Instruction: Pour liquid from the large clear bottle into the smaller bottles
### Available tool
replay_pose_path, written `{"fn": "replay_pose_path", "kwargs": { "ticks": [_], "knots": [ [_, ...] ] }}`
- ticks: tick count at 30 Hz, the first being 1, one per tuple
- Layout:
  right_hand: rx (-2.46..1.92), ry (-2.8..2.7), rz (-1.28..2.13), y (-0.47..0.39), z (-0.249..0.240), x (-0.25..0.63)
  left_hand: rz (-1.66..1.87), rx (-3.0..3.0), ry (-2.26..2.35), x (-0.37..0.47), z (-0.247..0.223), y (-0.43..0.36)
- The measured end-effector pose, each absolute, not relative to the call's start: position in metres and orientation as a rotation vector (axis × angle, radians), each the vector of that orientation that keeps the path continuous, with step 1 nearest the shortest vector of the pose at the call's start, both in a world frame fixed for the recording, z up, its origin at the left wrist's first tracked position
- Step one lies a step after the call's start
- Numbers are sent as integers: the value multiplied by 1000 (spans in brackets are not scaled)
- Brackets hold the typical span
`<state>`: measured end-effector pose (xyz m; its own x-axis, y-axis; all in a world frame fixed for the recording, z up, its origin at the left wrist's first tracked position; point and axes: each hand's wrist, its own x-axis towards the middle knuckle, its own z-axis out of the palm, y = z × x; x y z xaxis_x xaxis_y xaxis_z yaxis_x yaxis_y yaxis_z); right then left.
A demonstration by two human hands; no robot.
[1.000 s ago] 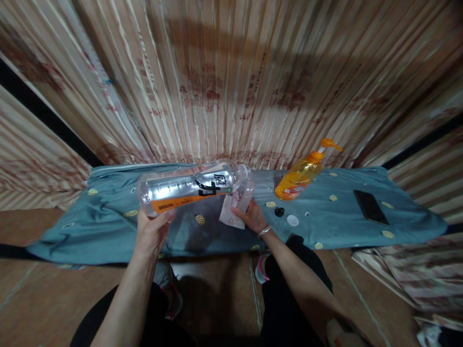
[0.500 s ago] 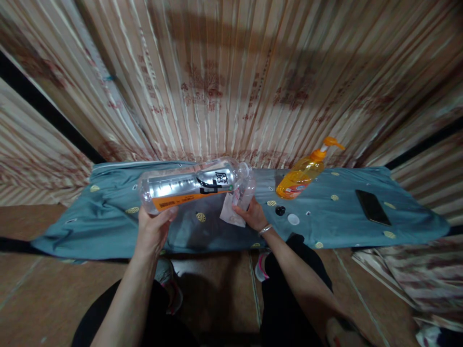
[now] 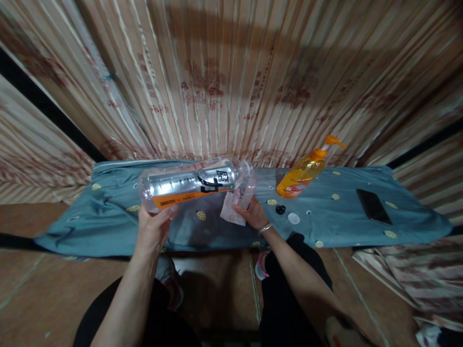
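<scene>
My left hand point(image 3: 155, 224) is wrapped round the base end of a large clear plastic bottle point(image 3: 188, 180) with a silver and orange label. The bottle lies nearly level in the air, its neck pointing right. A smaller clear bottle point(image 3: 247, 190) stands roughly upright in the grip of my right hand point(image 3: 256, 214), and the big bottle's neck meets its top. Whether liquid passes between them I cannot tell. Beneath the small bottle is a pale tissue-like piece point(image 3: 231, 212). Right of my right hand lie a black cap point(image 3: 280, 209) and a white round lid point(image 3: 293, 218).
An orange pump bottle point(image 3: 300, 176) leans in view at the back right. A dark phone point(image 3: 374, 206) lies farther right on the teal cloth point(image 3: 108, 217) covering the bench. Behind hangs a patterned curtain point(image 3: 224, 86), and black poles point(image 3: 47, 101) slant at both sides.
Both hands and both bottles stay almost where they were. The view has shifted very slightly.
</scene>
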<state>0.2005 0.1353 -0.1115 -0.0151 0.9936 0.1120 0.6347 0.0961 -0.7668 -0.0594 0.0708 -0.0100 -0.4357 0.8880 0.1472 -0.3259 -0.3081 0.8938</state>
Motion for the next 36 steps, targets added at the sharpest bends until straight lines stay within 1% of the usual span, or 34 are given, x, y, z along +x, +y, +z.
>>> {"fn": "replay_pose_path", "kwargs": {
  "ticks": [21, 36],
  "knots": [
    [-1643, -1753, 704, 134, -106, 200, 1875, 857, 1011, -60, -12, 72],
    [-1627, -1750, 641, 136, -116, 200, 1886, 867, 1024, -60, -11, 73]
  ]
}}
